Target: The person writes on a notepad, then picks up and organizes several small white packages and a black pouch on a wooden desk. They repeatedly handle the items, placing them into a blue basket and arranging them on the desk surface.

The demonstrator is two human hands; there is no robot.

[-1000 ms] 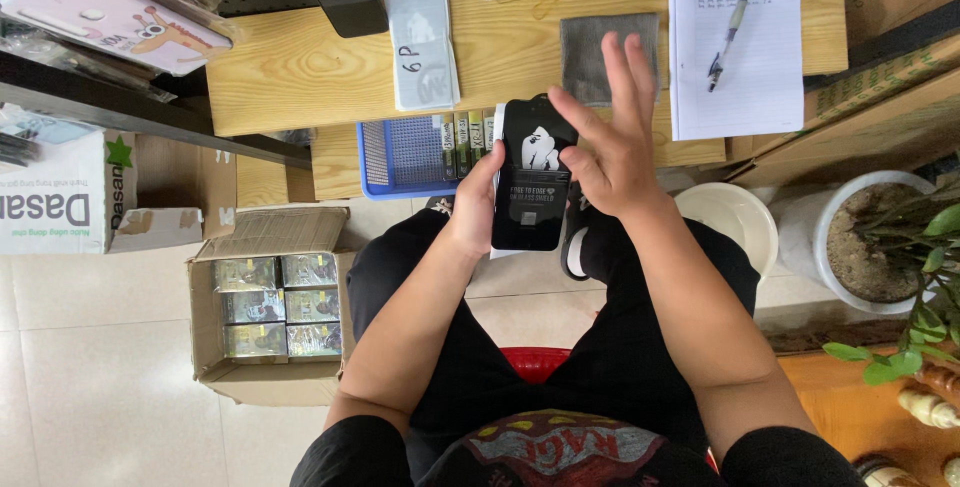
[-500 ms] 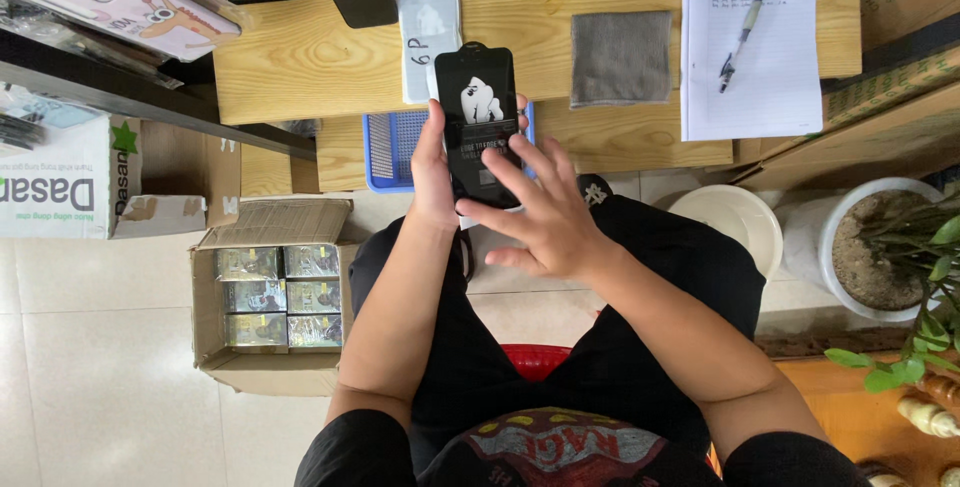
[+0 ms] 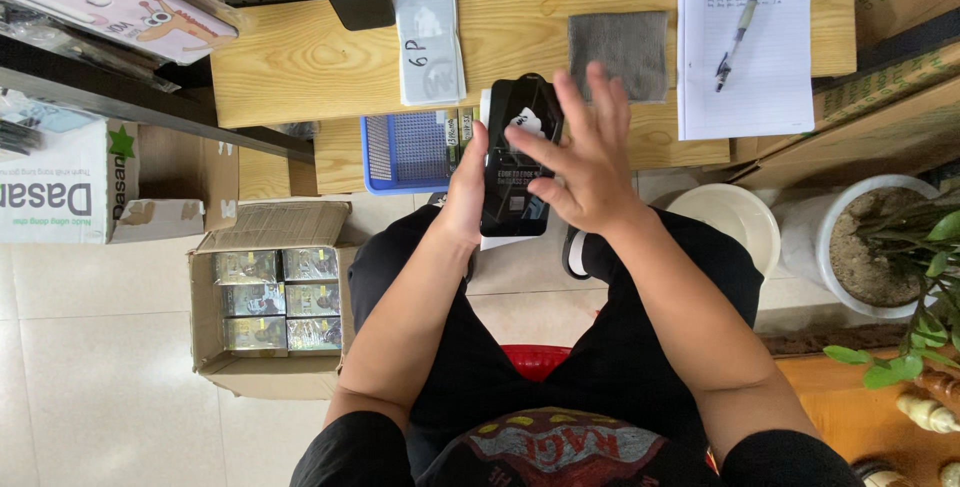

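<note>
- I see the black phone-shaped slab (image 3: 520, 157) held up over the lap, just in front of the near edge of the wooden desk (image 3: 300, 67), so its printed face is turned up toward the head camera.
- Its long axis runs away from the body toward the desk, leaning slightly to the right at the far end; the top end with the white figure points at the desk, the bottom end points back at the lap.
- My left hand (image 3: 465, 192) grasps it along its left edge, thumb side pressed to the rim, which I judge keeps the face uncovered.
- My right hand (image 3: 580, 162) is spread wide, fingers splayed over the slab's right side; it grips nothing, and I cannot tell whether the fingertips actually touch the surface.
- Behind the slab a white flat piece (image 3: 500, 242) shows at its lower edge, seemingly held together with it.
- Just beyond lies a blue mesh tray (image 3: 405, 152) on the lower shelf.
- On the desk lie a clear sleeve with a white card (image 3: 428, 42), a grey cloth (image 3: 618, 55) and a sheet of paper (image 3: 770, 57) with a pen (image 3: 735, 37) on it.
- On the floor to the left stands an open cardboard box (image 3: 270, 307) of small packs.
</note>
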